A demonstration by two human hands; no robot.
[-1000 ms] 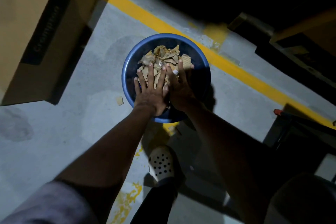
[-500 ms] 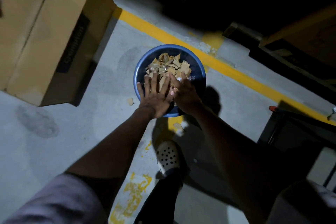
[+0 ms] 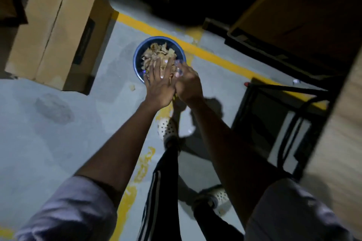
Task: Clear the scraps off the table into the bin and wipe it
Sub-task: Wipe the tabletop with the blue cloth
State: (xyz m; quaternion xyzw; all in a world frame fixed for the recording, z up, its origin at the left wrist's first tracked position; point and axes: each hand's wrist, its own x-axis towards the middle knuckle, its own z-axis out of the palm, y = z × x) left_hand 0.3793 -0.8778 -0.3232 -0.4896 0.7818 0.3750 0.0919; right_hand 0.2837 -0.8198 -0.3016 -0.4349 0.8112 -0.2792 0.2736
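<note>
Round blue plastic bin (image 3: 135, 58) on the grey concrete floor (image 3: 39, 143), against the yellow painted line (image 3: 215, 56), heaped with brown cardboard scraps (image 3: 156, 55). Left hand (image 3: 158, 88) over the bin's near rim, fingers straight and spread; right hand (image 3: 189, 84) touching it, fingers too blurred to tell open or curled. One stray scrap (image 3: 132, 87) on the floor just left of the bin, big brown cardboard box (image 3: 58, 35) further left.

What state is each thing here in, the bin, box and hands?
blue bin: upright on floor, heaped with cardboard scraps
loose scrap: on floor beside bin
left hand: open, fingers spread over bin
right hand: blurred, grip unclear
cardboard box: closed, on floor
</note>
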